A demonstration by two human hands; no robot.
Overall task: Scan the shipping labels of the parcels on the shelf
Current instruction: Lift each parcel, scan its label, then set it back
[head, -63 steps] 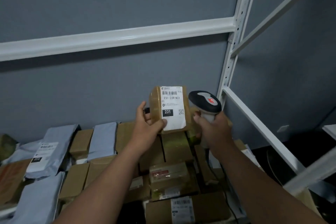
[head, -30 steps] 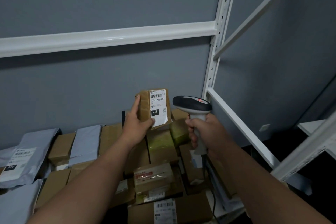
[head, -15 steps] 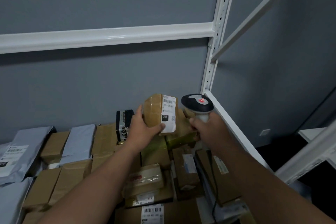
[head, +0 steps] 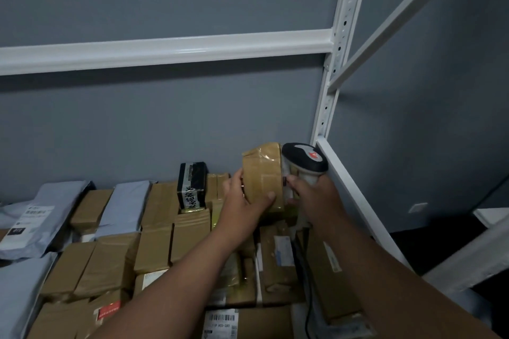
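While the left hand (head: 242,201) grips a small taped parcel (head: 263,176) above the back right corner of the pile, thumb across its near face and fingers behind, its label faces away from the camera and cannot be seen. Just right of that grip, the right hand (head: 311,198) is wrapped round the handle of a scanner (head: 304,158), whose head nearly touches the parcel. At such close range and with the parcel tilted, the scan may well fail; the glossy tape could also let the parcel slip from the hand. Below the grip, brown boxes (head: 154,231) crowd the shelf (head: 355,198), with grey mailing bags (head: 41,217) further left. Behind stand a grey wall (head: 165,124) and white shelf posts (head: 330,74).
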